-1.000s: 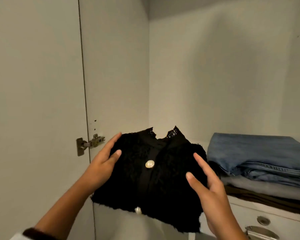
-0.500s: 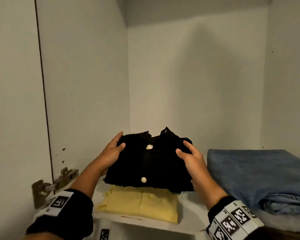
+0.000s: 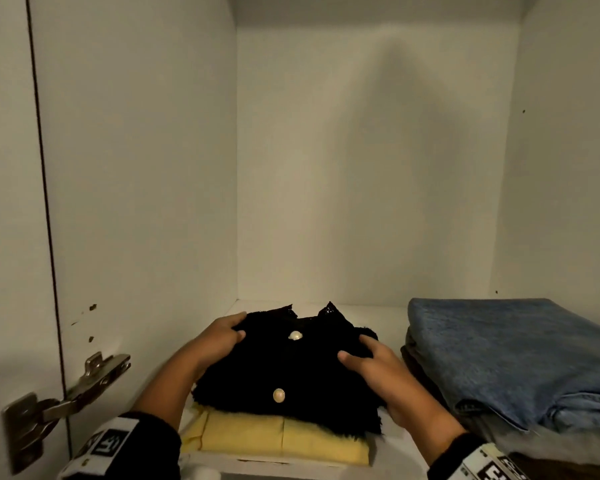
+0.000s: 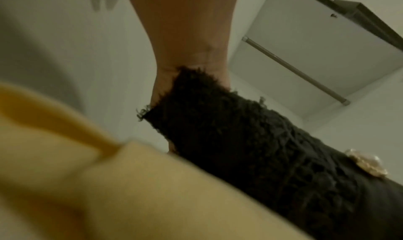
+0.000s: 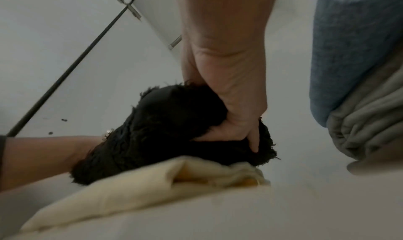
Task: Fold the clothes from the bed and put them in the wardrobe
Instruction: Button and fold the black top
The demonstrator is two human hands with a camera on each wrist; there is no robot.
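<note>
Head view: folded black fuzzy cardigan [image 3: 288, 368] w/ two round pearly buttons lies on a flat folded yellow garment [image 3: 278, 441] on the white wardrobe shelf [image 3: 392, 445], at 6 o'clock. Left hand [image 3: 219, 341] grip is curled round its 9 o'clock edge; right hand [image 3: 378, 368] grip pinches the 3 o'clock edge, thumb on top, fingers tucked under. At 3 o'clock, apart, a stack: coarse blue denim [image 3: 513, 355] over soft grey fabric [image 5: 366, 119].
</note>
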